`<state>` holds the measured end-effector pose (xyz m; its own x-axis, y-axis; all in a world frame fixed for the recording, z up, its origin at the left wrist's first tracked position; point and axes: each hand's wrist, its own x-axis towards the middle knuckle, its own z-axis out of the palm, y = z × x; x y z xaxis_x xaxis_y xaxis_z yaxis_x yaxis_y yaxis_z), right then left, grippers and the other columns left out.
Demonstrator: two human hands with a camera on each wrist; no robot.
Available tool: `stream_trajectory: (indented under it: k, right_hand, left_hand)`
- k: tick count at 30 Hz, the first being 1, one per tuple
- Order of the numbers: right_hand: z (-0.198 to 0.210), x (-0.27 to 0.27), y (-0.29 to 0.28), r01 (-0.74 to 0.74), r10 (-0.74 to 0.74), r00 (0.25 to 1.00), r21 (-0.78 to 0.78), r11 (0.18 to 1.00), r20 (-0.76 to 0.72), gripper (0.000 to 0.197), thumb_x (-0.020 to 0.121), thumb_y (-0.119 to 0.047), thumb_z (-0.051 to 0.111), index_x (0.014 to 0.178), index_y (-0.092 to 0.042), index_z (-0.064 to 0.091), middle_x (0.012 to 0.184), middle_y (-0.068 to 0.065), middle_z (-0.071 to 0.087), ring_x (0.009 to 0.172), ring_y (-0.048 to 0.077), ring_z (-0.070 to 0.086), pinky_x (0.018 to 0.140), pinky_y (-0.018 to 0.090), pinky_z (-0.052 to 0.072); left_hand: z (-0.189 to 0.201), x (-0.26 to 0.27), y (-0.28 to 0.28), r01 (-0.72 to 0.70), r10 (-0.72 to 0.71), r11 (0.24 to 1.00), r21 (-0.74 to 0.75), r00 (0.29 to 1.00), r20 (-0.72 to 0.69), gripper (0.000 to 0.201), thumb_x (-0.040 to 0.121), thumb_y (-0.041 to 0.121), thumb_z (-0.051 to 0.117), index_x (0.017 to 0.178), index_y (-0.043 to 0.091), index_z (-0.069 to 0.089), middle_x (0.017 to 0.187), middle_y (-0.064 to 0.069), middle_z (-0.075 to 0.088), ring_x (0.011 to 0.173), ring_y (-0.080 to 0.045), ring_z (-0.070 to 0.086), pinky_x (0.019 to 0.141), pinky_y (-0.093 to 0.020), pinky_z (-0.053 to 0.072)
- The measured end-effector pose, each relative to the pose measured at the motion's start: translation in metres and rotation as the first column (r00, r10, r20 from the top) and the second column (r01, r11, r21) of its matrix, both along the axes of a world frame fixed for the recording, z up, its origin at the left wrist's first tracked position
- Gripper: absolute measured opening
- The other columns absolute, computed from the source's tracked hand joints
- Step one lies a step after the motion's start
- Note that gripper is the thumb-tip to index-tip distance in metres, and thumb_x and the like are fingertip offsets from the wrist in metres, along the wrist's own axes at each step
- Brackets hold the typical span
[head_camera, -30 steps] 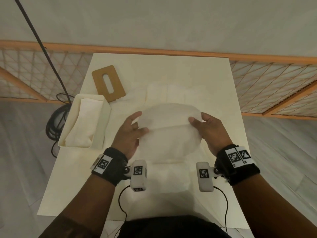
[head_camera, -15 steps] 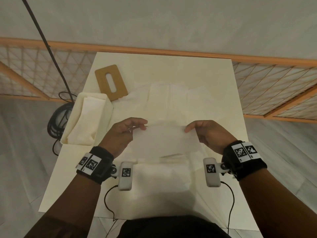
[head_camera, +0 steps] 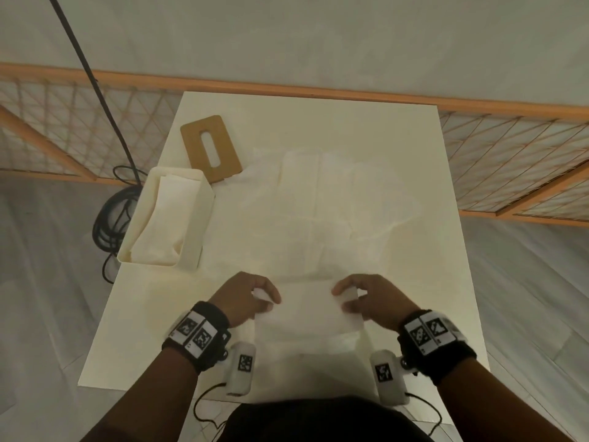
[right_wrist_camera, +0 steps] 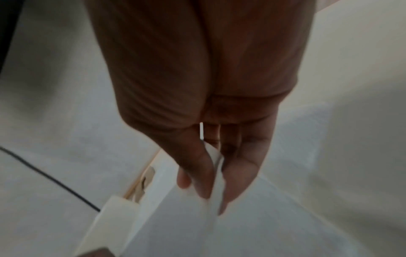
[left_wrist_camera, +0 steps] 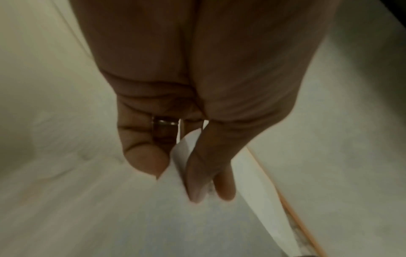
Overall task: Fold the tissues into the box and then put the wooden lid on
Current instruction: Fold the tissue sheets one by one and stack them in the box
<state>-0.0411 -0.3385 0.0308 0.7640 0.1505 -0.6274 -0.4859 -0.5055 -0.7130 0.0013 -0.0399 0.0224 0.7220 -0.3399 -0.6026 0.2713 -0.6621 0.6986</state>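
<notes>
Tissue [head_camera: 307,309] apparently pinched between both hands

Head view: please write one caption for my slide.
Both hands, left hand and right hand, pinch a tissue beside the open box.

Cream table [head_camera: 414,148]. On it: open white box [head_camera: 204,199] holding folded tissues, ahead and left of the left hand [head_camera: 245,298]; wooden lid [head_camera: 210,153] with slot, flat, just beyond the box; loose unfolded tissues [head_camera: 318,202] spread ahead of both hands.
</notes>
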Motion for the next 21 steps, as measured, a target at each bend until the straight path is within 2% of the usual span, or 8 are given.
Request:
stream_trajectory:
  k: [2,5,7,10,13,16,18,21]
  right_hand:
    - [-0.013,-0.01,0.004,-0.048,0.049,0.999,-0.078,0.996,0.017,0.03,0.081,-0.002,0.077,0.087,-0.032,0.074,0.108,-0.002,0.068,0.077,0.012,0.067,0.059,0.019,0.052]
    - [-0.026,-0.019,0.01,-0.088,0.091,0.996,-0.203,0.975,0.009,0.031,0.08,-0.009,0.079,0.083,-0.039,0.069,0.104,-0.008,0.065,0.072,0.007,0.062,0.068,0.022,0.053]
    - [-0.029,-0.021,0.013,-0.096,0.11,0.994,-0.324,0.941,0.027,0.023,0.081,-0.025,0.081,0.086,-0.04,0.064,0.103,-0.013,0.06,0.076,0.008,0.063,0.077,0.03,0.055]
    - [-0.026,-0.018,0.017,-0.054,0.159,0.972,-0.495,0.867,0.171,0.034,0.082,-0.049,0.079,0.105,-0.039,0.056,0.118,-0.018,0.046,0.1,0.007,0.054,0.083,0.031,0.051]
    - [-0.028,-0.008,0.022,-0.173,0.324,0.916,-0.495,0.852,0.238,0.069,0.083,-0.046,0.079,0.141,-0.035,0.044,0.145,-0.01,0.038,0.131,0.015,0.04,0.1,0.034,0.047]
    - [-0.033,0.0,0.028,-0.379,0.526,0.841,-0.559,0.737,0.124,0.076,0.087,-0.05,0.072,0.152,-0.034,0.036,0.148,-0.007,0.043,0.138,0.02,0.034,0.11,0.04,0.038]
    - [-0.035,0.002,0.028,-0.401,0.562,0.822,-0.61,0.683,0.089,0.065,0.089,-0.055,0.068,0.146,-0.035,0.043,0.141,-0.008,0.05,0.133,0.018,0.039,0.107,0.039,0.037]
    - [-0.035,0.004,0.027,-0.417,0.537,0.844,-0.626,0.659,0.003,0.057,0.088,-0.065,0.061,0.135,-0.033,0.052,0.133,-0.009,0.057,0.126,0.017,0.049,0.106,0.039,0.036]
  left_hand:
    - [-0.008,-0.01,0.002,0.021,-0.022,0.997,0.07,0.999,0.025,0.019,0.08,0.01,0.08,0.074,0.025,0.071,0.085,0.011,0.067,0.07,-0.007,0.06,0.059,-0.02,0.048]
    - [-0.017,-0.023,-0.001,0.103,-0.123,0.974,0.202,0.988,0.092,0.021,0.077,0.016,0.079,0.078,0.026,0.061,0.087,0.013,0.059,0.077,-0.003,0.054,0.063,-0.018,0.038]
    - [-0.02,-0.029,-0.005,0.142,-0.183,0.941,0.308,0.977,0.111,0.025,0.077,0.021,0.076,0.082,0.028,0.053,0.098,0.011,0.055,0.088,-0.013,0.055,0.071,-0.023,0.042]
    - [-0.017,-0.033,-0.015,0.227,-0.412,0.808,0.544,0.877,0.245,0.032,0.081,0.042,0.07,0.1,0.028,0.048,0.116,0.007,0.043,0.103,-0.02,0.05,0.086,-0.036,0.045]
    - [-0.011,-0.031,-0.04,0.277,-0.475,0.839,0.469,0.793,0.382,0.045,0.087,0.053,0.06,0.121,0.026,0.048,0.129,0.005,0.045,0.117,-0.021,0.046,0.099,-0.041,0.039]
    - [-0.016,-0.027,-0.064,0.436,-0.617,0.744,0.506,0.739,0.27,0.068,0.09,0.059,0.055,0.145,0.025,0.035,0.146,0.003,0.043,0.132,-0.025,0.041,0.111,-0.046,0.031]
    - [-0.021,-0.025,-0.07,0.472,-0.672,0.672,0.571,0.713,0.201,0.075,0.088,0.062,0.057,0.147,0.024,0.033,0.146,-0.001,0.042,0.133,-0.028,0.04,0.111,-0.047,0.03]
    - [-0.023,-0.023,-0.073,0.472,-0.697,0.627,0.619,0.695,0.176,0.07,0.085,0.063,0.059,0.14,0.023,0.042,0.137,-0.004,0.043,0.127,-0.028,0.042,0.108,-0.047,0.032]
